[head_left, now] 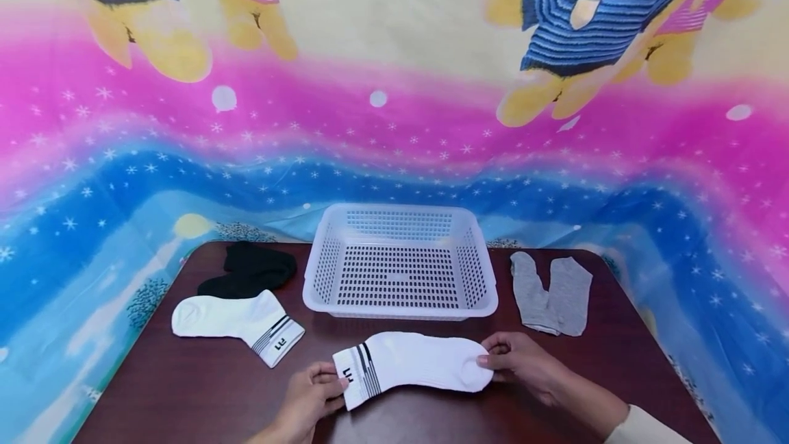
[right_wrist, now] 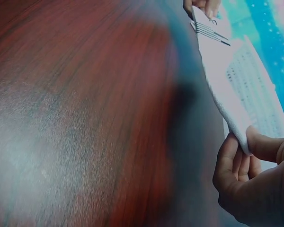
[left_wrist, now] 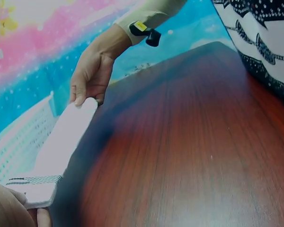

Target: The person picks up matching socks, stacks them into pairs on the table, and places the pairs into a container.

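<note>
A white sock with black stripes and a small dark mark at its cuff stretches between both hands, its shadow falling on the dark tabletop in the wrist views. My left hand pinches the striped cuff. At the toe end, my right hand pinches the sock between thumb and fingers, as the right wrist view also shows the thumb on top. A matching white sock lies to the left, its cuff toward me.
Behind the held sock stands a white perforated plastic basket. Black socks lie at the back left of the brown table, grey socks at the right. A printed cloth hangs behind the table.
</note>
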A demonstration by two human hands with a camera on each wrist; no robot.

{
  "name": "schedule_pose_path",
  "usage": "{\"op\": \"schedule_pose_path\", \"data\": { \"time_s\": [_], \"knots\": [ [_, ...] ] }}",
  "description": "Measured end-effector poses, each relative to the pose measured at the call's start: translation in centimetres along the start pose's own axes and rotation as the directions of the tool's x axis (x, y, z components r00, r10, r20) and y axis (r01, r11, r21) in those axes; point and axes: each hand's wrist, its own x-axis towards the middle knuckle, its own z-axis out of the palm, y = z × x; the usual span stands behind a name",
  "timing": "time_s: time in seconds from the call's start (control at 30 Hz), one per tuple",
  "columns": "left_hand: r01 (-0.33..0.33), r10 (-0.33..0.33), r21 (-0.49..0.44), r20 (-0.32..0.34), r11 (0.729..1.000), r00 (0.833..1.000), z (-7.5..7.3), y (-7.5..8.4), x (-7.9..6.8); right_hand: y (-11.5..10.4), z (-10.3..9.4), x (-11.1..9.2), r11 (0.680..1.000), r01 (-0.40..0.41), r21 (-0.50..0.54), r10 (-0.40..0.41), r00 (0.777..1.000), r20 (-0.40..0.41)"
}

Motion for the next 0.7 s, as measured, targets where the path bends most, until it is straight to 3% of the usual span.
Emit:
{"op": "schedule_pose_path", "data": {
  "time_s": [0.3,0.7],
  "knots": [
    [0.022,-0.020,0.019,-0.066,1.000,0.998,-0.7,-0.7,0.9,0.7,1.4,1.2,0.999,0.029,0.021,-0.029,0.999,-0.016],
    [0.025,-0.017,0.070,-0.114,0.997,0.993,-1.1,-1.2,1.8,1.6,1.9,2.3,0.994,-0.002,-0.106,-0.013,0.990,-0.138]
  ]
}}
